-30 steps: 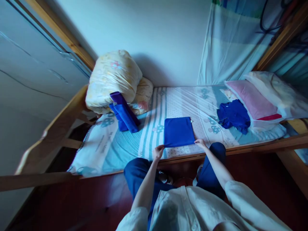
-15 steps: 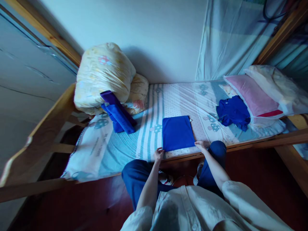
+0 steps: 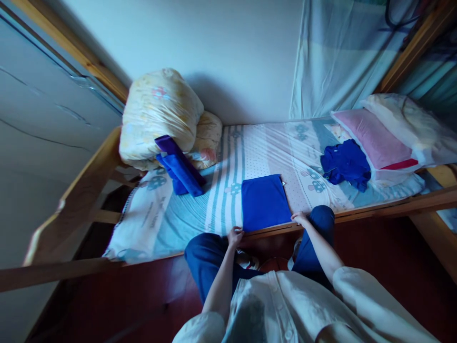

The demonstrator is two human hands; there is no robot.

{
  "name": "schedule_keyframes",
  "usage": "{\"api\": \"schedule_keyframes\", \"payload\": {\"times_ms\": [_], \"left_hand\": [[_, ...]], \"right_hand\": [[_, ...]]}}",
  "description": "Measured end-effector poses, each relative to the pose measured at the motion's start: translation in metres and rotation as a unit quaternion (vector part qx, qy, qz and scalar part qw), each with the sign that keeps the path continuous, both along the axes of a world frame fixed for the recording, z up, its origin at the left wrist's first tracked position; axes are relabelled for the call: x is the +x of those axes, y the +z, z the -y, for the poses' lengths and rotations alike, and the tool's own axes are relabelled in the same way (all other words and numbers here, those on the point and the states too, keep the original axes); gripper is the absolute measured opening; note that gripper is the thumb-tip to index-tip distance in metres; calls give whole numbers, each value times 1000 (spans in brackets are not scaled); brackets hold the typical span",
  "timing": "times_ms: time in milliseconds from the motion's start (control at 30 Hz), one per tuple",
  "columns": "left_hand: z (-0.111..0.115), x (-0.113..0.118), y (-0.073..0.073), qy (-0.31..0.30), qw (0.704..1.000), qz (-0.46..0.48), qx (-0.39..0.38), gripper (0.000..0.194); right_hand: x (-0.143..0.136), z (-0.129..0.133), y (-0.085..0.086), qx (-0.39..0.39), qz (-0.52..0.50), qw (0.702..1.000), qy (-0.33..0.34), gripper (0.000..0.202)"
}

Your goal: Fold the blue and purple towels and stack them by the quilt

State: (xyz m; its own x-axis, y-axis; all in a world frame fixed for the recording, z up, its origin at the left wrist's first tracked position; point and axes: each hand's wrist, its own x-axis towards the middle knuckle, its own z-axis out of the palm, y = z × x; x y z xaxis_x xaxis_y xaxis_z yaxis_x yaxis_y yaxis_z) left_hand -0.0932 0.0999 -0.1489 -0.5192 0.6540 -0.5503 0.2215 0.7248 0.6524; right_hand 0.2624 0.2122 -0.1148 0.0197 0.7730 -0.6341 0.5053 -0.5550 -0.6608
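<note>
A blue towel (image 3: 266, 202), folded into a flat rectangle, lies at the near edge of the bed with a small white tag on its far right corner. My left hand (image 3: 234, 237) is at the towel's near left corner, fingers closed on it. At the near right corner, the fingertips of my right hand (image 3: 300, 218) pinch the edge. Further left, a blue rolled or folded cloth (image 3: 182, 174) with a dark purple strip leans against a bundled quilt (image 3: 160, 114). A crumpled blue garment (image 3: 346, 164) lies to the right.
The bed (image 3: 296, 143) has a patterned sheet and a wooden side rail (image 3: 389, 212). A pink pillow (image 3: 374, 138) and a pale pillow (image 3: 410, 124) are at the right end. A wooden end board (image 3: 74, 195) stands left. A curtain (image 3: 328, 62) hangs at the back right.
The towel's near edge and both hands have come slightly toward me, nearer the bed's side rail. The view has shifted a little.
</note>
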Motion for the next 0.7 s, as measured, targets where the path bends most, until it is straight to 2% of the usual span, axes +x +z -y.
{"api": "schedule_keyframes", "payload": {"times_ms": [133,267,467,700], "left_hand": [[2,1,3,-9,999,41,14,22],[-13,-4,7,-28,995,94,29,30],[-58,-21,10,-31,988,150,28,44],[-115,-30,-2,-12,977,207,57,66]], "right_hand": [[0,-1,9,-34,-40,998,15,9],[-3,-12,13,-54,-69,996,19,21],[-13,-43,8,-56,-89,994,17,29],[-28,-95,-3,-48,-95,994,23,34]]}}
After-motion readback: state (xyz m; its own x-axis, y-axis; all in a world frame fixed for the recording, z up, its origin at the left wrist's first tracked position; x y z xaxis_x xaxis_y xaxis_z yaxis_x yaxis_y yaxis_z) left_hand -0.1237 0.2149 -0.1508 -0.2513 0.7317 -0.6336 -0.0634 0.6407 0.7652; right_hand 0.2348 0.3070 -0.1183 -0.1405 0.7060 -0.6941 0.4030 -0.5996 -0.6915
